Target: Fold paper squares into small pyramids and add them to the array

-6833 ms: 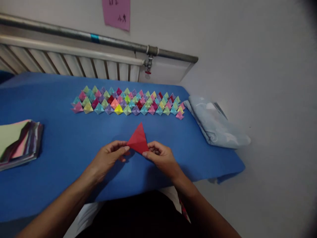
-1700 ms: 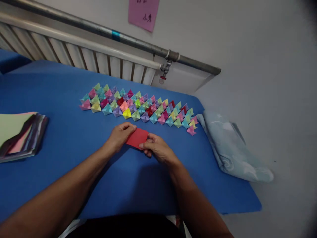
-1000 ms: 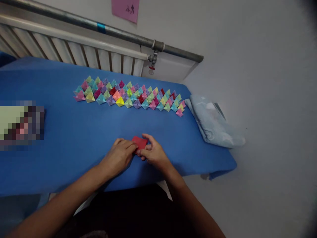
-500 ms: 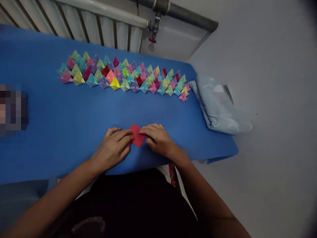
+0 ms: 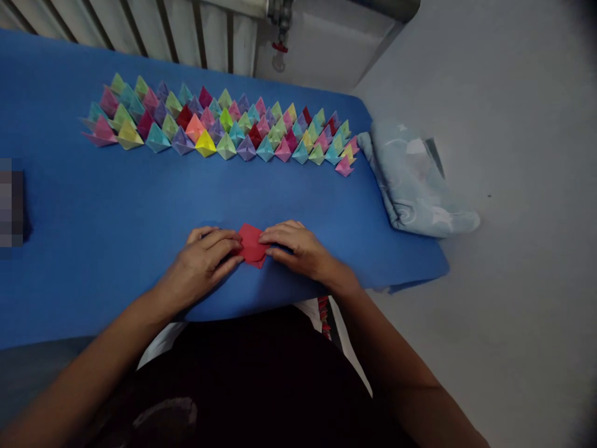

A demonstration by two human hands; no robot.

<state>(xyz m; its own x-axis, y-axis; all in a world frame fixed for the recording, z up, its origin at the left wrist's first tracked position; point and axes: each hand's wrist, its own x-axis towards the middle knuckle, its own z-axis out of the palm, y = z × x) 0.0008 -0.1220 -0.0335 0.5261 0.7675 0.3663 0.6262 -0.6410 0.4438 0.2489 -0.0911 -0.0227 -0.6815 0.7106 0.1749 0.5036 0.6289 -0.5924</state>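
Note:
A small red sheet of origami paper (image 5: 252,244) lies near the front edge of the blue-covered table (image 5: 140,205), its lower part bent up in a curve with a corner showing below. My left hand (image 5: 203,256) pinches its left side between thumb and fingers. On the right side, my right hand (image 5: 298,250) grips the paper the same way, fingertips on top and thumb below. Beyond both hands stand several rows of folded paper pieces (image 5: 226,148) in many colours, set close together with pointed tips up.
A folded pale blue cloth (image 5: 405,186) with a white pattern rests at the table's right end, against the wall. Behind the table are a white radiator (image 5: 181,37) and a valve with a red handle (image 5: 280,47). A pixelated patch covers something at the left edge.
The red paper was flat with one corner toward the back; now its lower part curves up between my fingers. My camera view has shifted slightly.

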